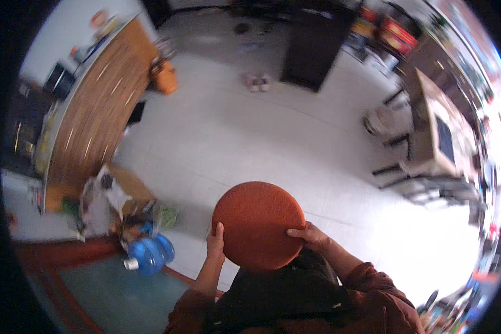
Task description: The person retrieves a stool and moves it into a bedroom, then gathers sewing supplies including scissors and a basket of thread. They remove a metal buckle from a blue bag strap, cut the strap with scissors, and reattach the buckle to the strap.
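A round orange-red cushion (258, 225), its face fuzzy like fabric, is held in front of my body. My left hand (215, 243) grips its left edge, the thumb lying on the upper face. At the right edge my right hand (312, 236) has its thumb over the top. The other fingers of both hands are mostly hidden under or behind the rim. Below the cushion is my dark clothing, with reddish-brown sleeves on both arms.
A blue water jug (150, 255) lies at lower left, near a cardboard box (131, 186) with bags. Wooden drawers (97, 111) line the left. A table (428, 139) with chairs stands right. Shoes (256, 83) rest on the pale floor before a dark cabinet (314, 47).
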`<state>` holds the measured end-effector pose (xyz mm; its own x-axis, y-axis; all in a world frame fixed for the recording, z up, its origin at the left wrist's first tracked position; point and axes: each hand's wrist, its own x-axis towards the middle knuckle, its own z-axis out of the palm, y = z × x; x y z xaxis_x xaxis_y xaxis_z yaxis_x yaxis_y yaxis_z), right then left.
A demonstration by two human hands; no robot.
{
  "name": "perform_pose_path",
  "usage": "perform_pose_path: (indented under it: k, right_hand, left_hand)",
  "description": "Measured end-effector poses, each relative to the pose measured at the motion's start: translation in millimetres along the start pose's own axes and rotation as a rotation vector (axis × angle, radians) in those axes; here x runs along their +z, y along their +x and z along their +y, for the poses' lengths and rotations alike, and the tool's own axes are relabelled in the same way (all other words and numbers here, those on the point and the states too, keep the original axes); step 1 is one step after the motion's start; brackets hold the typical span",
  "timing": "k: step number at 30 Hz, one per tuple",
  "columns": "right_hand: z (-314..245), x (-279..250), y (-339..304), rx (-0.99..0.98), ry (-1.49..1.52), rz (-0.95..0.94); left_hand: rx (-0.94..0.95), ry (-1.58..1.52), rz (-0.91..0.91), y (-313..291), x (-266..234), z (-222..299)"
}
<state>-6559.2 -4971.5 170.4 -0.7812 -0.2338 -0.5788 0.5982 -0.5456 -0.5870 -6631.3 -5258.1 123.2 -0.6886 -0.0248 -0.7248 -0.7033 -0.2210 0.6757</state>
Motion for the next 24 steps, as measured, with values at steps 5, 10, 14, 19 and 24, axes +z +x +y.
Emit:
perform_pose_path:
  k: [5,10,14,19,24]
  right_hand:
    - [15.0,-66.5,-124.2,-0.2,0.068,0.374]
    - [81.8,-168.8,-257.2,-0.396,0.351,0.771]
    - [121.3,-294.1,-410.8,-0.658,0.463,1.032]
    - [194.1,-400.9,-520.2,-0.759,0.54,1.484]
    - [263.3,-504.4,-582.2,-0.612,0.473,1.919]
  left_hand:
    - [-0.029,0.398,-0.459,-18.4,93.1,-34.0]
    - [0.115,0.966,-0.505,-52.0,195.0,-107.0]
    - [0.12,1.233,-0.474,-94.1,281.1,-207.0]
    - [0.51,1.807,-0.74,-116.1,354.5,-270.9]
    - [0.56,1.806,-0.669,-152.6,465.0,-289.7]
